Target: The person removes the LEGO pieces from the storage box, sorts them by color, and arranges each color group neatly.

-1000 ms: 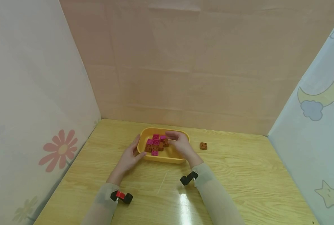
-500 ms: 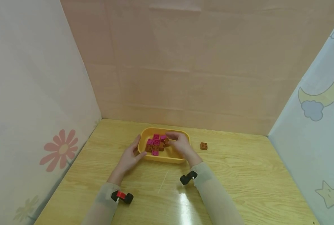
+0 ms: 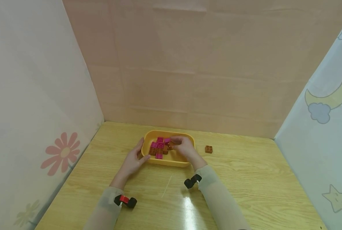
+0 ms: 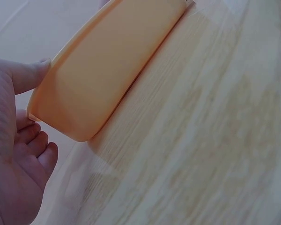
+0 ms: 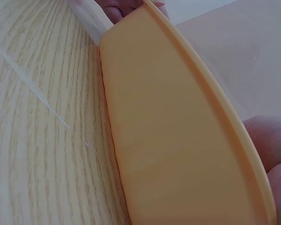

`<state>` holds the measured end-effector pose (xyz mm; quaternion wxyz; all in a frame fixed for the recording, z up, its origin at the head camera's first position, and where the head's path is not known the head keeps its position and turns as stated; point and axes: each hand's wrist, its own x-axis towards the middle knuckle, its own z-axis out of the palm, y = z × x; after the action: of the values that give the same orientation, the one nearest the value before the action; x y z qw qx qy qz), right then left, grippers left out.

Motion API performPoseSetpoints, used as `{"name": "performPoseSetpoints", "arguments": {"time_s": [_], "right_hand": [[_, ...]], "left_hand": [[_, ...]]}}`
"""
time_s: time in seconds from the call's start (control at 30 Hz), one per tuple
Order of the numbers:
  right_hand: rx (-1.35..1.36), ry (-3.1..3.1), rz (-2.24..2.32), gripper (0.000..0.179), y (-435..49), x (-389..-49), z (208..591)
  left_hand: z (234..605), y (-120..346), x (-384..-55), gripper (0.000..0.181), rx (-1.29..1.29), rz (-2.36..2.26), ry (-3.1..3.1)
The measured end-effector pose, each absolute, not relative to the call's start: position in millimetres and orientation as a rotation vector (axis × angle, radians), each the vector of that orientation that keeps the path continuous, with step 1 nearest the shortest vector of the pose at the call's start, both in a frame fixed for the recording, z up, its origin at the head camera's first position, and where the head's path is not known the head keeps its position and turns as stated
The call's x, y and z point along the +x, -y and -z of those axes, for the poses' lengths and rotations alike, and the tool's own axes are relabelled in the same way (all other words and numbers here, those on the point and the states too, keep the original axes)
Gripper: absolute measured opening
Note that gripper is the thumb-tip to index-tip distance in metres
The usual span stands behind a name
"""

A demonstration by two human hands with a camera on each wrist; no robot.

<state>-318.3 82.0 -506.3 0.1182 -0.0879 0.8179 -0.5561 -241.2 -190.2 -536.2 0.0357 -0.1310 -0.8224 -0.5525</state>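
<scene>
My right hand (image 3: 185, 148) reaches over the tray's near edge, its thumb and fingers about a brown brick (image 3: 170, 145); I cannot tell whether that grip has pinched it or merely surrounds it. My left hand (image 3: 133, 158) has its grip on the left end of the yellow tray (image 3: 168, 163), thumb at the near corner and fingers along the end.

The tray sits flat on the tabletop. Inside it, just left of the right hand's fingertips, I see bricks bunched together: a magenta brick (image 3: 167, 140) right by the fingers, a second brown brick (image 3: 166, 150) in front of it, and a cluster of magenta and brown bricks (image 3: 159, 150) further left. They fill the left and middle, with bare tray floor to the front right.

Outward again, a lone brown studded brick (image 3: 208, 149) lies on the tabletop (image 3: 257, 185), just right of the tray and apart from it.
</scene>
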Motion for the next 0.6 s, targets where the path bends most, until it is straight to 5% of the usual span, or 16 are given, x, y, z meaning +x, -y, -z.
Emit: {"name": "performPoseSetpoints", "arguments": {"time_s": [0.6], "right_hand": [[-0.21,-2.397,1.534,0.045,-80.7,-317.4,504.9]], "left_hand": [[537.6,191.0,-242.1,0.09,-0.416,1.66,2.542]]}}
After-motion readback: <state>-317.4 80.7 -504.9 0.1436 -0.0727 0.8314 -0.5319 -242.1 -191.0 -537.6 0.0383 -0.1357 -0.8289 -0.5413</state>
